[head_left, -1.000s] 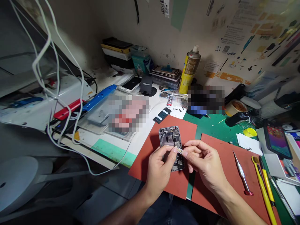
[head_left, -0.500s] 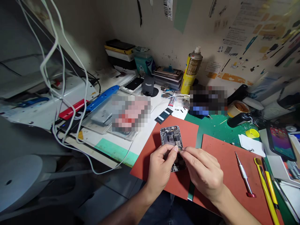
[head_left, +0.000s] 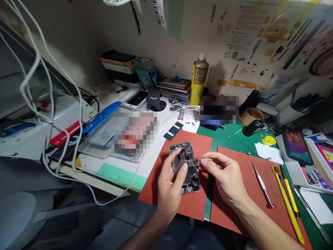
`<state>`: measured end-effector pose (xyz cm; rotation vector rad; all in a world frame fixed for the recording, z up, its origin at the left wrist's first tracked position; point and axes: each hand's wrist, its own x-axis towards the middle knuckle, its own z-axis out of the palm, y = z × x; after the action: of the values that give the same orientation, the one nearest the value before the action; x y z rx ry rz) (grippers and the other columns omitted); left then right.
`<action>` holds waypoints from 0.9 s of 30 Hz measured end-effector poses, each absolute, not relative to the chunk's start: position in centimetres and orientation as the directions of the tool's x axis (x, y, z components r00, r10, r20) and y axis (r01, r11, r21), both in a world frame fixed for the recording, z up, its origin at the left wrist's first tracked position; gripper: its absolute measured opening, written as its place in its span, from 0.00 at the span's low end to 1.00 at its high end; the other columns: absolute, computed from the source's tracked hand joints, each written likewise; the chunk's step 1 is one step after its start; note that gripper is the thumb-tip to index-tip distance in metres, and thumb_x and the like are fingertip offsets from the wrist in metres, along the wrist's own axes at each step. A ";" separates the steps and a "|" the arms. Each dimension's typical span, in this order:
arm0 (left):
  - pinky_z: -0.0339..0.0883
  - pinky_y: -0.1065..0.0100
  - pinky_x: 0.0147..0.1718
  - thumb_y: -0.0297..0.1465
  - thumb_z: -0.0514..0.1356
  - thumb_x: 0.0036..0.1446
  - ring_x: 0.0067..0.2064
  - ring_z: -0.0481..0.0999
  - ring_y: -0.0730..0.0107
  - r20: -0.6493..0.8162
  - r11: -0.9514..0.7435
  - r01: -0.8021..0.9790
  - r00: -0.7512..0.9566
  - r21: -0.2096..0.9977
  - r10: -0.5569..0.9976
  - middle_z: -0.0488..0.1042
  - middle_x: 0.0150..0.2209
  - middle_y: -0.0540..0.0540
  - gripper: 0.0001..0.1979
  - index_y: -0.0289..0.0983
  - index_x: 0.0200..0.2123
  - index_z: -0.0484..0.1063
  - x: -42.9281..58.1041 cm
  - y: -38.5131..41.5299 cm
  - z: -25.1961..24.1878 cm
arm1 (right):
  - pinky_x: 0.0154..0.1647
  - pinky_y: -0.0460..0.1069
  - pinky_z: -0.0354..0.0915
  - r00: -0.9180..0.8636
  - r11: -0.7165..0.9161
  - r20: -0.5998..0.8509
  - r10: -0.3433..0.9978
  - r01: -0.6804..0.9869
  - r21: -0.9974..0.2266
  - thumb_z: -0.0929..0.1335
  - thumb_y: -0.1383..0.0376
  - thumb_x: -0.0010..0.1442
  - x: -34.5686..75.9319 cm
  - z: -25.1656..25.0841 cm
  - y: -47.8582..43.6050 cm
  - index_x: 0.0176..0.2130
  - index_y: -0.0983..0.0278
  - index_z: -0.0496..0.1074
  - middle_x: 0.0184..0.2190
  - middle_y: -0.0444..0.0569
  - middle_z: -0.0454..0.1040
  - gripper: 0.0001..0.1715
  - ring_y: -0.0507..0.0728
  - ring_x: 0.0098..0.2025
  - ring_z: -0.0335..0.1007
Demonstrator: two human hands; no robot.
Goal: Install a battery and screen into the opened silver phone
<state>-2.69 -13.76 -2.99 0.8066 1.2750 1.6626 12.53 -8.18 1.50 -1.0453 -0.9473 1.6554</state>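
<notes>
An opened smartphone (head_left: pixel 192 169) lies on the left red-brown mat, its battery, circuit boards and small parts exposed. My left hand (head_left: pixel 170 178) steadies it from the left side, index finger and thumb resting on its inside; the remaining fingers are mostly hidden. Just off the phone's right edge, my right hand (head_left: pixel 225 170) pinches a small metallic part with dark spots (head_left: pixel 199 160) between thumb and fingers. Its exact kind is too small to make out. To the right of that hand, a precision screwdriver (head_left: pixel 262 184) with a red end lies on the other mat.
A yellow brush (head_left: pixel 287 205) and a yellow-black tool (head_left: pixel 291 194) lie at right. A phone (head_left: pixel 298 146) rests on a white box. A spray can (head_left: pixel 199 80) stands behind. White cables (head_left: pixel 50 104) hang at left. The two red-brown mats (head_left: pixel 153 184) cover the front.
My right hand has drawn right, away from the phone, with the small part in its fingers. My left hand has shifted from the pinching spot to lie over the phone. The view has turned slightly.
</notes>
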 end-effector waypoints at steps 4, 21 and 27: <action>0.81 0.56 0.55 0.37 0.69 0.67 0.59 0.81 0.51 -0.009 -0.125 -0.309 -0.398 0.943 0.917 0.75 0.66 0.41 0.39 0.53 0.75 0.57 -2.4 -13.6 -2.7 | 0.39 0.49 0.78 -0.235 -0.293 -0.225 0.946 -0.319 -0.901 0.85 0.56 0.53 12.5 1.8 -8.3 0.37 0.62 0.84 0.32 0.50 0.85 0.17 0.56 0.33 0.83; 0.84 0.54 0.49 0.38 0.70 0.65 0.50 0.86 0.53 -0.058 -0.088 -0.384 -0.353 0.919 0.934 0.82 0.52 0.43 0.50 0.56 0.79 0.42 -2.2 -13.6 -2.1 | 0.34 0.46 0.77 -0.247 -0.213 -0.157 0.956 -0.221 -0.952 0.83 0.59 0.56 12.8 1.7 -8.2 0.35 0.62 0.85 0.30 0.47 0.84 0.10 0.53 0.30 0.81; 0.82 0.59 0.51 0.37 0.71 0.65 0.53 0.85 0.54 -0.090 -0.062 -0.394 -0.356 0.917 0.930 0.80 0.58 0.41 0.46 0.53 0.77 0.49 -2.3 -13.7 -2.1 | 0.35 0.46 0.77 -0.258 -0.196 -0.144 0.955 -0.189 -0.962 0.82 0.60 0.57 13.0 1.5 -8.0 0.36 0.61 0.86 0.31 0.48 0.84 0.09 0.54 0.31 0.81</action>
<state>-2.30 -13.72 -2.13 0.6844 1.1544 1.6301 13.03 -8.01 1.49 -1.0440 -1.1321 1.6117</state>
